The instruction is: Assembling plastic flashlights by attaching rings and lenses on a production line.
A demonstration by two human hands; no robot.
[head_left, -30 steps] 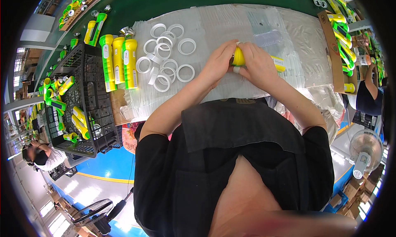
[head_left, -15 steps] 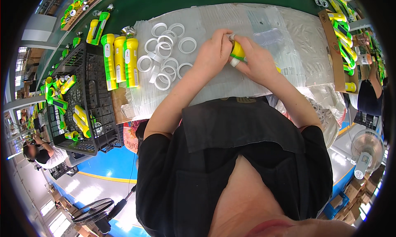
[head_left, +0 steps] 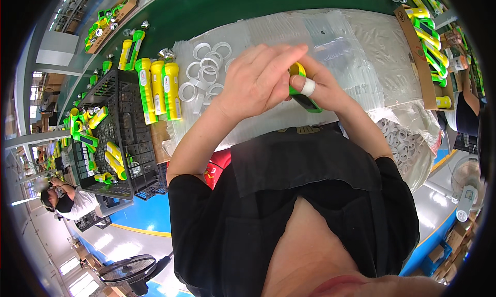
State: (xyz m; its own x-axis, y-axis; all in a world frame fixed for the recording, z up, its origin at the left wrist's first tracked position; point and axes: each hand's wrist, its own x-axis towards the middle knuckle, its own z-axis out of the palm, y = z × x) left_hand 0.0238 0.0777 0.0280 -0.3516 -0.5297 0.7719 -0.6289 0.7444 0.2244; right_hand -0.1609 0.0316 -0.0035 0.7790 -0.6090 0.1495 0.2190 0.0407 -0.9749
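A yellow and green flashlight (head_left: 309,102) with a dark panel is held above the middle of the worktable, its lower end toward my body. My right hand (head_left: 321,84) wraps round it from the right, with a white wrap (head_left: 308,87) on the thumb. My left hand (head_left: 260,79) covers its far left end, fingers stretched across the top and over toward the right hand. What lies under the left palm is hidden. Several white plastic rings (head_left: 208,75) lie loose beside the left wrist. Three flashlights (head_left: 158,89) lie side by side farther left.
A black plastic crate (head_left: 135,137) holding flashlight parts stands at the left. A cardboard box (head_left: 419,64) of flashlights sits at the right edge, near a plastic bag of rings (head_left: 399,142). Another person (head_left: 77,201) is at far left; a fan (head_left: 132,271) stands behind.
My left hand has turned over the flashlight's end, fingers now stretched across the top. The flashlight's lower end has swung toward my body. The whole view has shifted slightly.
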